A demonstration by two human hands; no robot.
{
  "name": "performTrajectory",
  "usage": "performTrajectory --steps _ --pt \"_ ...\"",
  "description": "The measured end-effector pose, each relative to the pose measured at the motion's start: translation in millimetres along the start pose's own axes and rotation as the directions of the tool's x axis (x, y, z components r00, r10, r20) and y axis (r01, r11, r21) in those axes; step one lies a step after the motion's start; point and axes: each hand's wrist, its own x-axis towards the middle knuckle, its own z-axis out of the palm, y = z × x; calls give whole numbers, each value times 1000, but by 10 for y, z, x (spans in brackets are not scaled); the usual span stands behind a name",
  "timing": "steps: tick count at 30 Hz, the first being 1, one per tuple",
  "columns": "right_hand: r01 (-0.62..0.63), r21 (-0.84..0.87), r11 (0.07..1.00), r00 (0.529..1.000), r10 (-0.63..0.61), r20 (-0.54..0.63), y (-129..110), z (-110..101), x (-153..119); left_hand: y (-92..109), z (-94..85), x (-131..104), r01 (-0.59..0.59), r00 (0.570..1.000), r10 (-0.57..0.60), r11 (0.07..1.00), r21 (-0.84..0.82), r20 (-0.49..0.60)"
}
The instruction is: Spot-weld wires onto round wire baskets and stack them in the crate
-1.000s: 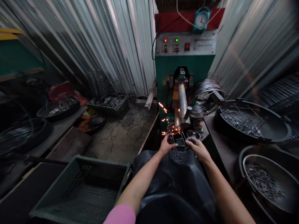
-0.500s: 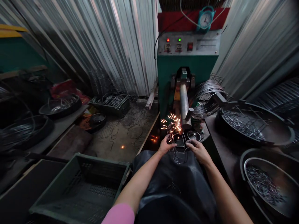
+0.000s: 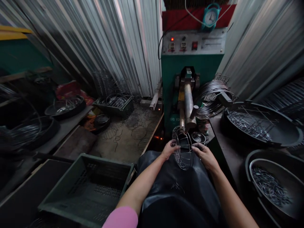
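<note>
A round wire basket [image 3: 182, 155] hangs over my dark apron, its upper edge touching or close to the electrode tip of a green spot welder [image 3: 169, 87]. My left hand [image 3: 170, 149] is closed on the left side of the wire frame, thumb and fingers pinching it. On the other side, my right hand [image 3: 203, 152] grips the right edge between thumb and fingertips. Above the basket, a thick metal welder arm [image 3: 188, 103] points down toward me. A red lamp [image 3: 172, 39] glows on the control panel.
Wire rings [image 3: 213, 98] hang right of the welder. Black pans [image 3: 285, 136] with cut metal pieces stand on the right. A green plastic crate [image 3: 83, 186] sits at lower left; beyond it are a smaller wire-filled crate [image 3: 116, 104] and loose wire on the floor.
The bright spray of sparks at the electrode is gone and the green lamp has gone out. Both hands still hold the wire basket in nearly the same place.
</note>
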Motion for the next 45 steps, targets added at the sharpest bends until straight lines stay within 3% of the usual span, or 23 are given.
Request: performTrajectory --steps 9,19,28,33,37,41,45 --pt "73 -55 996 997 -75 -31 -88 103 226 59 -14 81 49 999 -49 998 -48 3" --pt "-19 -55 998 1000 19 -6 12 38 -66 -5 -25 56 69 997 -69 998 -15 -29" --pt "116 -88 989 990 -122 -68 -32 99 256 117 22 113 125 992 -126 991 -41 -26" --pt "48 24 999 997 -47 -54 39 75 110 129 -22 84 175 984 -176 983 -45 -10" --pt "-27 13 1000 999 28 -24 101 30 -47 110 -25 55 190 982 -189 980 -65 14" --pt "8 -3 1000 1000 -8 3 130 24 -62 87 8 31 195 980 -197 978 -73 -19" --pt "73 31 997 996 -71 -49 118 78 27 99 51 15 226 972 -231 969 -97 -51"
